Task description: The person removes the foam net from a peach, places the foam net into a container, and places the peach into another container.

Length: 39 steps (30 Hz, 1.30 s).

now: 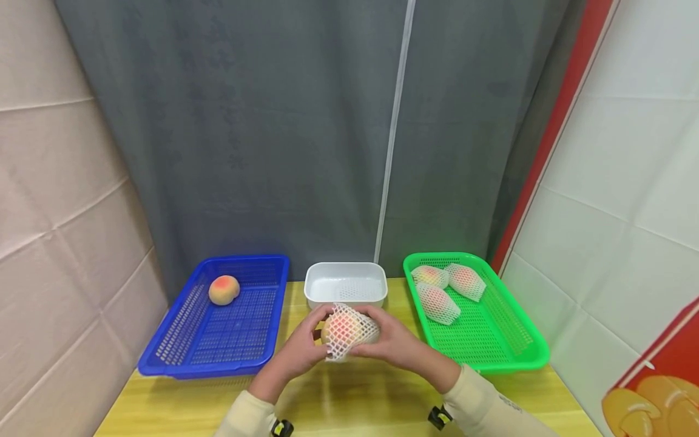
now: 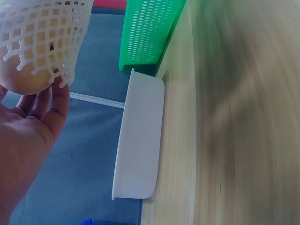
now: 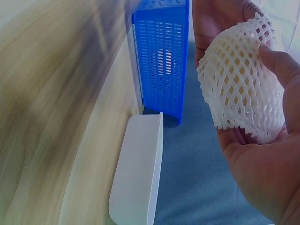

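Note:
Both hands hold a peach (image 1: 344, 328) up over the table, in front of the white bin. A white foam net (image 1: 368, 331) covers most of the fruit; its left side shows bare past the net's edge. My left hand (image 1: 298, 351) grips the peach at that bare end, fingertips touching the net's rim in the left wrist view. From the other side, my right hand (image 1: 397, 343) curls its fingers and thumb round the netted part (image 3: 241, 82). One bare peach (image 1: 224, 290) sits in the blue basket (image 1: 267, 328). Three netted peaches (image 1: 438, 303) lie in the green basket (image 1: 513, 325).
The white bin (image 1: 346, 285) stands at the back between the two baskets, before a grey curtain (image 1: 262, 152). Beneath the hands lies the wooden tabletop (image 1: 349, 400). Pale walls (image 1: 60, 243) rise on both sides.

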Each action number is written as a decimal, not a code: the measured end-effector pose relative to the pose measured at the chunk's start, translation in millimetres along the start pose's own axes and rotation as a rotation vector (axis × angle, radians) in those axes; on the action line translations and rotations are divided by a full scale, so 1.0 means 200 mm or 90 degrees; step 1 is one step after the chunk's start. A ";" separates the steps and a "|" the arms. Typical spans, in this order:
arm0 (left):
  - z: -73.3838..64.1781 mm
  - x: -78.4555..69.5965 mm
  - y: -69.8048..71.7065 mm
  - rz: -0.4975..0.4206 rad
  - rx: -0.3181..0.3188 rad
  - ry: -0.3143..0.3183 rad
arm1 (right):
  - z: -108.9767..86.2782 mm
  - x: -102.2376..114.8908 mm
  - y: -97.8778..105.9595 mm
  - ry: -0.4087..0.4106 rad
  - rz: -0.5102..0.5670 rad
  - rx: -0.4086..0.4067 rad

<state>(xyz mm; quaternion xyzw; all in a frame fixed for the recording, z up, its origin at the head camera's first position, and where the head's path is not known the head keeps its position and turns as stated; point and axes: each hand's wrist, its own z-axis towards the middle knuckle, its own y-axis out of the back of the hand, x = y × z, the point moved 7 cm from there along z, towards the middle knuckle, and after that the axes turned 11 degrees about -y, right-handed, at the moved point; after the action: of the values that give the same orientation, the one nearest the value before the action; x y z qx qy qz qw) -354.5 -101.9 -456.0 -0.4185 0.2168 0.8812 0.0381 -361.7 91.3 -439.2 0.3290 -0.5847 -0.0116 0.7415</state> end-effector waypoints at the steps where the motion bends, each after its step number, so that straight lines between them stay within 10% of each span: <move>1: 0.00 0.00 0.00 0.000 -0.001 -0.003 | 0.00 0.00 0.00 0.001 -0.001 -0.002; 18: -0.01 0.01 0.05 -0.007 0.002 0.004 | 0.01 0.01 0.07 0.036 -0.032 -0.041; 39: -0.01 0.02 0.04 -0.011 0.000 0.038 | 0.02 0.06 0.04 0.055 -0.256 0.045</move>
<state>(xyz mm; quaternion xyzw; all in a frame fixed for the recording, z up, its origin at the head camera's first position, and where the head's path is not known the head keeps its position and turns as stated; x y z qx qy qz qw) -357.6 -110.8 -456.1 -0.4464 0.2138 0.8680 0.0393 -364.8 91.1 -423.9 0.4654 -0.4750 -0.1250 0.7363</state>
